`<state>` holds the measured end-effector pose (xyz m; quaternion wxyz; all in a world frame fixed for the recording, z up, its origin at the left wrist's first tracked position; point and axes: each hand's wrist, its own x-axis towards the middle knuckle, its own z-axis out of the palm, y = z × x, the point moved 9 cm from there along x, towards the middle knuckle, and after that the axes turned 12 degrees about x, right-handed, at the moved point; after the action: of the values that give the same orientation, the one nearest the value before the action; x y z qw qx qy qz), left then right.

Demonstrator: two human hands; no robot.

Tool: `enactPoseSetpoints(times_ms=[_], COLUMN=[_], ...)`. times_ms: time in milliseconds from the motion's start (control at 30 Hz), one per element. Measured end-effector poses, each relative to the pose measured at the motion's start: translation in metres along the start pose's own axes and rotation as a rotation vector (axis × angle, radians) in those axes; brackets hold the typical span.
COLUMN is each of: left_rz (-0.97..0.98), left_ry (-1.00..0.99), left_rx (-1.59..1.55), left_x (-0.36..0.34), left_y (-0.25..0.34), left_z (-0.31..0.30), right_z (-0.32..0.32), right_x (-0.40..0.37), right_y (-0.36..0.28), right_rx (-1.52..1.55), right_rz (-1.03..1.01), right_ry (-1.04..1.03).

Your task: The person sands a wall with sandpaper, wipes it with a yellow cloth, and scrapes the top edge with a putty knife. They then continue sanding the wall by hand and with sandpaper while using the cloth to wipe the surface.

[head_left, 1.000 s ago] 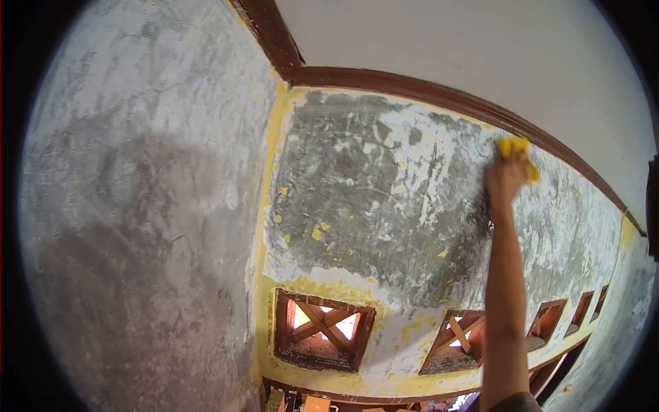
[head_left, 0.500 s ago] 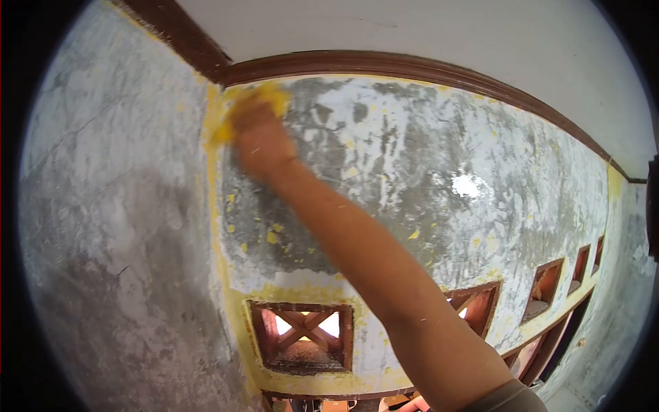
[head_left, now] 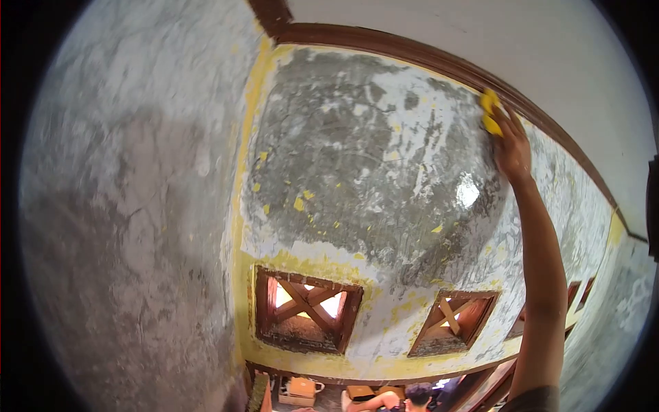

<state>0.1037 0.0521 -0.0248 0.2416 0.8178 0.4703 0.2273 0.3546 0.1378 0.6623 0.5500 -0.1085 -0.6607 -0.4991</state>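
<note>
The right hand (head_left: 511,147), in the upper right of the frame, is closed around a yellow pad (head_left: 489,113) and presses it flat to the wall (head_left: 371,178), just under the brown trim (head_left: 412,51) where the wall meets the white ceiling (head_left: 522,41). The arm rises from the lower right edge. The left hand is out of sight. The wall is grey and patchy, with yellow flecks and a yellow strip down the corner at centre left. Lower down sit two square vents with crossed slats, one (head_left: 305,309) at lower centre and another (head_left: 449,321) to its right. At the bottom edge, far below, another person's head (head_left: 415,395) shows (partly cut off) near some boxes (head_left: 300,388).
</note>
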Motion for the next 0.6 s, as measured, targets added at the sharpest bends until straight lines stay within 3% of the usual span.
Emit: enactPoseSetpoints(times_ms=[67,133,167,200,233,267,300,333,367,400,433,500,533,567,600], left_rz=[-0.045,-0.143,-0.12,-0.12,-0.068,-0.018,-0.09,-0.096,-0.029,0.039,-0.012,0.043,0.05,-0.175,-0.194], left_ry=[-0.078,-0.175,-0.155,-0.16,-0.12,-0.081,-0.128,-0.136,-0.084,-0.033,-0.064,0.038,0.075,-0.136,-0.114], left_rx=[0.112,0.231,0.247,0.241,0.226,0.211,0.235,0.236,0.269,0.298,0.226,0.148,0.086,0.205,0.194], left_x=[0.006,0.001,0.003,0.005,0.008,0.009,0.009,0.008,0.008,0.008,0.004,0.005,0.004,-0.004,-0.002], left_y=[0.005,0.019,0.017,0.008,0.002,0.0,-0.005,-0.004,0.005,0.015,0.022,0.012,0.004,0.019,0.022], left_z=[0.004,-0.002,0.002,0.01,0.017,0.019,0.02,0.017,0.011,0.004,-0.008,-0.006,-0.002,-0.02,-0.029], right_z=[0.003,0.0,0.008,0.02,0.03,0.05,0.061,0.077,0.085,0.107,0.118,0.126,0.129,0.126,0.125], right_x=[-0.014,-0.027,-0.022,-0.016,-0.007,0.006,0.02,0.029,0.027,0.015,-0.002,-0.049,-0.072,-0.091,-0.111], right_y=[0.003,0.017,0.012,0.008,-0.013,-0.038,-0.091,-0.136,-0.192,-0.24,-0.294,-0.381,-0.405,-0.422,-0.432], right_rx=[-0.02,0.018,0.036,0.115,0.441,0.375,0.267,0.435,0.383,0.586,0.562,0.343,0.427,0.515,0.424], right_rz=[0.019,0.204,0.257,0.354,0.476,0.321,0.169,0.105,-0.014,-0.019,-0.157,-0.477,-0.54,-0.64,-0.804], right_ry=[0.015,0.215,0.173,0.163,0.236,0.16,0.047,-0.004,-0.039,-0.22,-0.352,-0.414,-0.586,-0.583,-0.53])
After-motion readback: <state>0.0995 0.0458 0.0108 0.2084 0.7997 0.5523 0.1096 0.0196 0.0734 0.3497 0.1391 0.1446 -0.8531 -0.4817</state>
